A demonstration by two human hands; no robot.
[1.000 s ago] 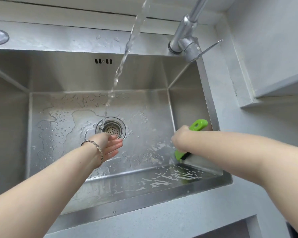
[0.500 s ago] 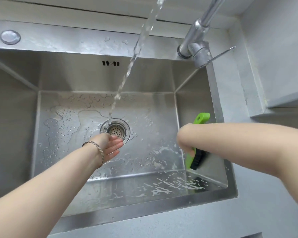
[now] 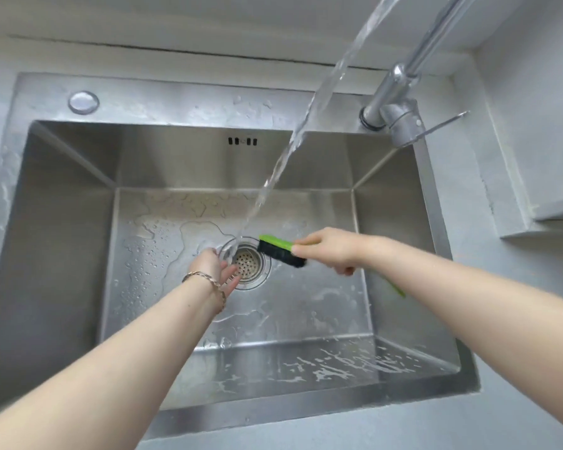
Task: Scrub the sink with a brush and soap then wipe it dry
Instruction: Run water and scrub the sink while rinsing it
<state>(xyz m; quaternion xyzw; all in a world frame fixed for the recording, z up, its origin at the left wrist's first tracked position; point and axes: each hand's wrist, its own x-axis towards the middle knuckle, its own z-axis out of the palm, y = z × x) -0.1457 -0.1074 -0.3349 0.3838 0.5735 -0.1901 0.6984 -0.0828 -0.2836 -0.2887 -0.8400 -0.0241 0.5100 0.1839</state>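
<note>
**A:** In the head view, what are the right fingers doing?

**B:** The right hand (image 3: 330, 251) has its fingers (image 3: 343, 269) curled round the green handle of the brush (image 3: 280, 251), with the thumb laid along the top. The black-bristled head sticks out to the left of those fingers, by the right edge of the drain strainer (image 3: 247, 263). I cannot tell whether the bristles touch the sink floor. The handle's tail shows below the forearm, to the right of the fingers.

**A:** And the left?

**B:** The left hand (image 3: 213, 269) holds nothing. Its fingers (image 3: 229, 274) are loosely straight and a little spread, pointing toward the strainer. The water stream (image 3: 293, 147) comes down just at their far side. A bracelet (image 3: 205, 277) sits on the wrist.

**A:** How near are the two?

**B:** The brush tip is near the left fingers but apart from them, and the stream falls between.

**A:** What surrounds them?

**B:** Both hands are inside the steel sink (image 3: 62, 222). Droplets lie on the floor left of the left fingers, and white streaks mark the near wall below the right fingers. The faucet (image 3: 400, 92) stands beyond the right fingers, with its lever (image 3: 436, 126) out to the right. Overflow slots (image 3: 242, 141) sit in the back wall and a round cap (image 3: 83, 102) on the far-left rim. A grey surface (image 3: 338, 427) borders the near edge.
</note>
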